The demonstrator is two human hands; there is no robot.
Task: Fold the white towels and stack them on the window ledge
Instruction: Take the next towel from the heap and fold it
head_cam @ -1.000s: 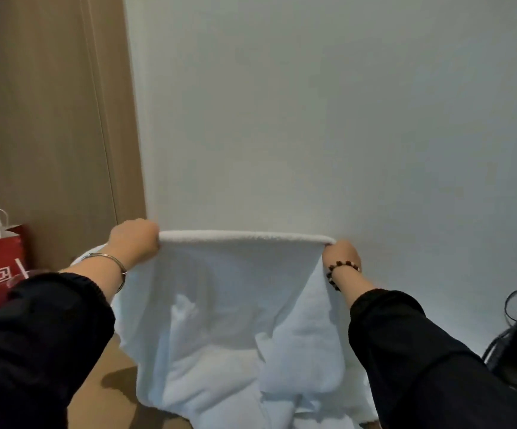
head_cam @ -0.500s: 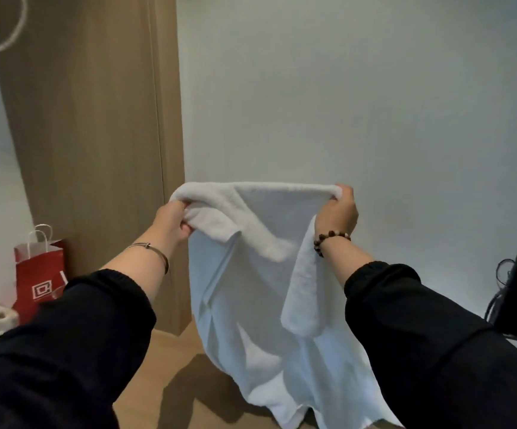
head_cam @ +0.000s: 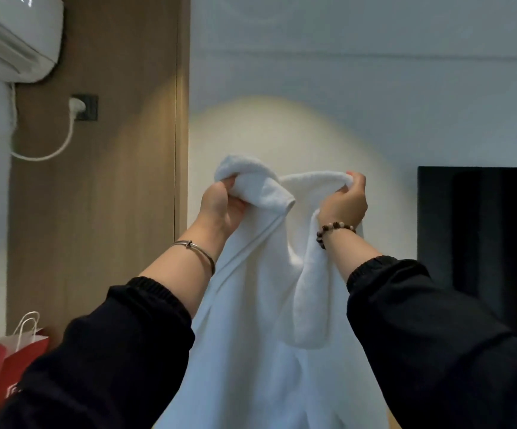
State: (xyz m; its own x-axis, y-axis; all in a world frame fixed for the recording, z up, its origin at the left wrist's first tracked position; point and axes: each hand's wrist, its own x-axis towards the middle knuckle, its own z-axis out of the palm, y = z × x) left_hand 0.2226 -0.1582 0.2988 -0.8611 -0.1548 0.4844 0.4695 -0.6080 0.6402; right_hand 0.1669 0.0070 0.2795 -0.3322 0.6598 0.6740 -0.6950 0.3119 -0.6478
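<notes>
Just right of the wood panel (head_cam: 111,212), the left hand (head_cam: 220,205) curls its grip round a bunched top corner of the white towel (head_cam: 269,305). Farther right of the panel, the right hand (head_cam: 343,202) pinches the other corner. The towel hangs limp and looks soft and light, so it is best held by the corners.

The left hand (head_cam: 220,205) and the right hand (head_cam: 343,202) grip the top of a white towel (head_cam: 266,305). It hangs down between them.

Two hands, left hand (head_cam: 220,209) and right hand (head_cam: 343,205); one white towel (head_cam: 266,305), one bangle (head_cam: 201,252), one beaded bracelet (head_cam: 333,229), one air conditioner (head_cam: 12,35), one red paper bag (head_cam: 9,363), one black screen (head_cam: 479,243).
</notes>
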